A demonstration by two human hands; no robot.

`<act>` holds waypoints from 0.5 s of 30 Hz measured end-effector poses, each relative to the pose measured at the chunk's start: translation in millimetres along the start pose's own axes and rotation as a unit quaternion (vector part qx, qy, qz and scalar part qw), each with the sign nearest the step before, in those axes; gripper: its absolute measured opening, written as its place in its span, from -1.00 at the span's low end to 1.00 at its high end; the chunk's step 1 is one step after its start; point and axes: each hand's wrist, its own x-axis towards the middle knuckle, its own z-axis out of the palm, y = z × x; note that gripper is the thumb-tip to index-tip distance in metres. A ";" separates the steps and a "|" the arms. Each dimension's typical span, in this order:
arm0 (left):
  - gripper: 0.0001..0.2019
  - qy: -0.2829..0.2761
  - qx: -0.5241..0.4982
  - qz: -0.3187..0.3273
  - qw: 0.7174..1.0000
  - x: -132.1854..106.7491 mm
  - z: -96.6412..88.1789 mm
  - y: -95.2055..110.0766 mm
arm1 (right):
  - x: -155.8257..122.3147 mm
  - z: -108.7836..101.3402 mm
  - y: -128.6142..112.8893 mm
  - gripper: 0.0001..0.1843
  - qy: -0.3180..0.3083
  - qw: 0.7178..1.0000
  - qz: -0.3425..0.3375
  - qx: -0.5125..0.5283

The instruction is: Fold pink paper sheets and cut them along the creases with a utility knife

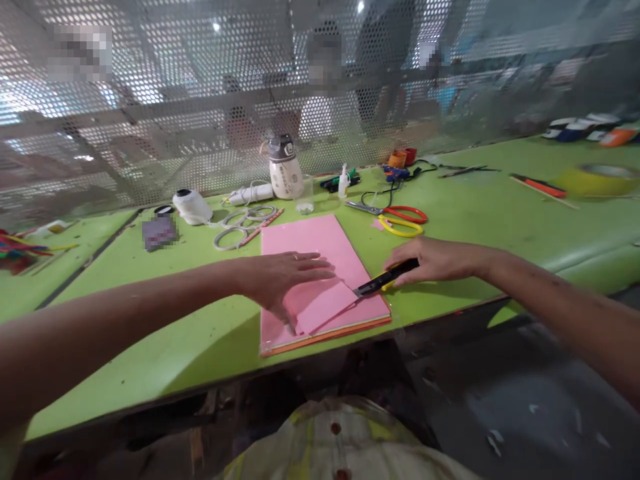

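My left hand (287, 283) lies with fingers spread on a small pink paper piece (325, 307), pressing it against a stack of pink sheets (313, 237). Orange edges show at the bottom of the stack. In my right hand (433, 260) is a black and yellow utility knife (387, 279), its blade tip touching the right end of the small piece. Just beyond that hand are yellow-handled scissors (400, 227) and red-handled scissors (405, 213), with a pink paper scrap (377, 225) beside them.
Behind the stack stand a white bottle (285, 173), a clear cup (304, 197) and a small glue bottle (343, 183). Wire rings (233, 237) lie at left, yellow tape (607, 179) at right. A perforated metal screen (190, 113) backs the green table (215, 340); people are blurred beyond.
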 end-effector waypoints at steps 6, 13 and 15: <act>0.15 -0.054 0.057 0.061 0.995 20.0 -1.5 -9.2 | -6.5 1.6 -18.3 -0.62 0.006 1.000 -0.012 0.006; 0.23 -0.046 0.100 0.063 0.992 23.5 2.6 -2.5 | -2.2 -10.6 -31.9 -0.56 -0.021 0.999 0.013 -0.024; 0.18 -0.037 0.110 0.057 0.992 20.2 2.7 -2.0 | 0.5 -11.1 -30.7 -0.57 -0.022 0.999 0.019 -0.018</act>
